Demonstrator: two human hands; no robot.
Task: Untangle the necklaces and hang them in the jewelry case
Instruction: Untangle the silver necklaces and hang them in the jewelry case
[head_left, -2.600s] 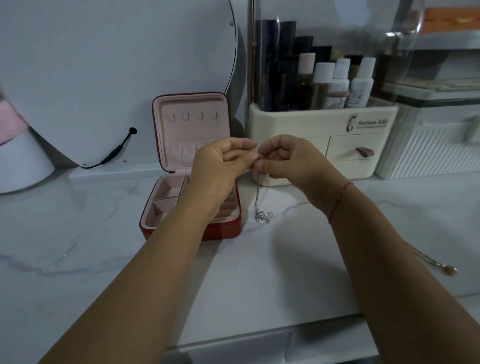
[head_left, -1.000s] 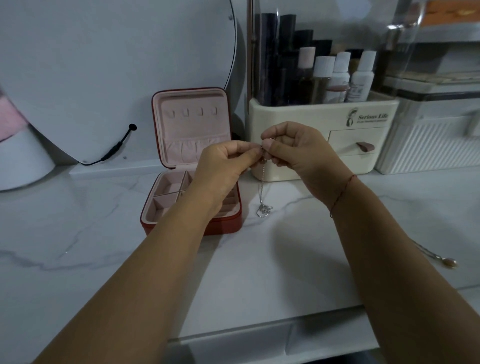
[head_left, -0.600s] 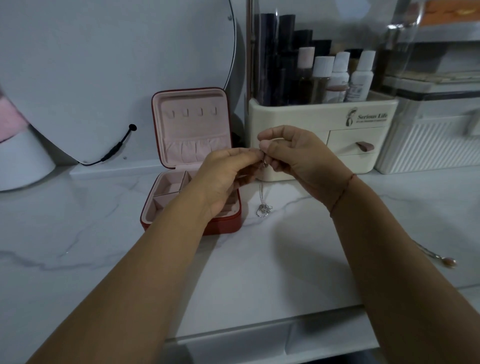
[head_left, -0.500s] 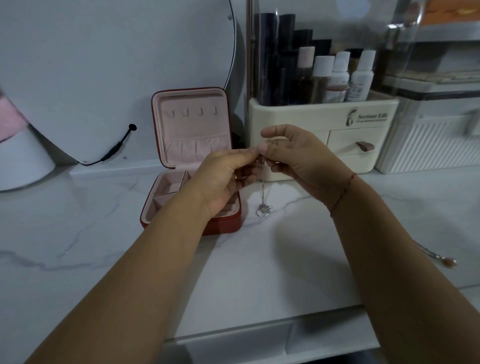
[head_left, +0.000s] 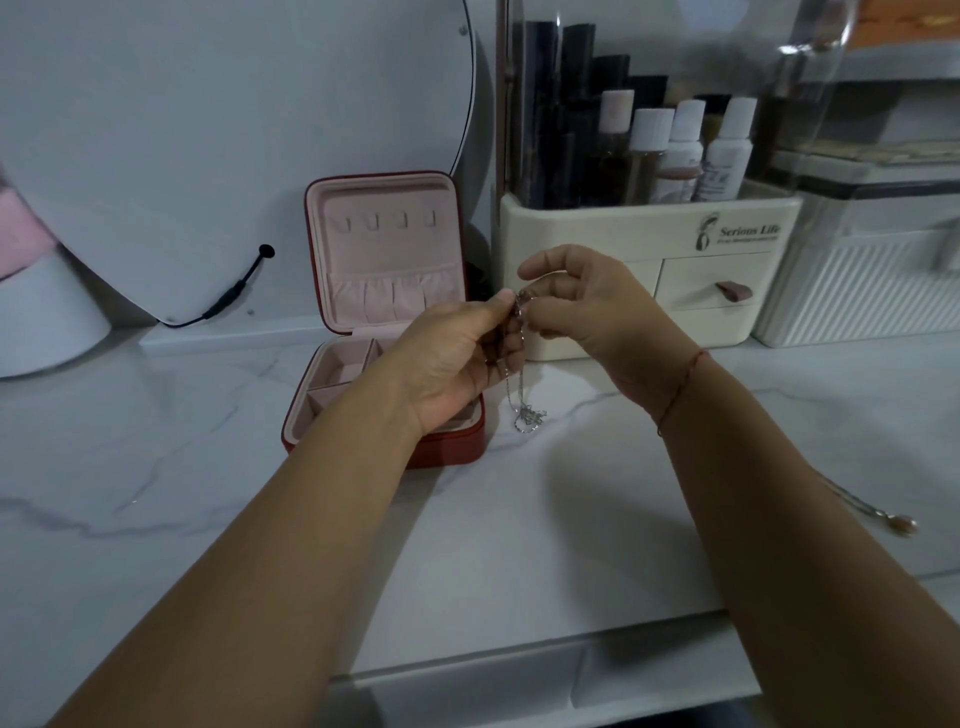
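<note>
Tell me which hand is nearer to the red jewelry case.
Left. The left hand overlaps the jewelry case base in the head view, pinching the necklace; the right hand pinches the same necklace further right, in front of the cream organizer.

Home vanity or dressing table; the room type is unclear. Evidence:
- White marble-look countertop (head_left: 156, 467) against a wall.
- Round mirror (head_left: 208, 130) with a black cable (head_left: 234, 296) plugged in at its rim.
- Cream cosmetics organizer (head_left: 623, 223) with small drawers, packed with bottles (head_left: 680, 150) and dark tubes (head_left: 540, 104).
- Red jewelry case (head_left: 384, 249), open, with pink lining.
- White ribbed storage box (head_left: 857, 296) at the right.
- Drawer fronts (head_left: 467, 691) under the counter edge.
</note>
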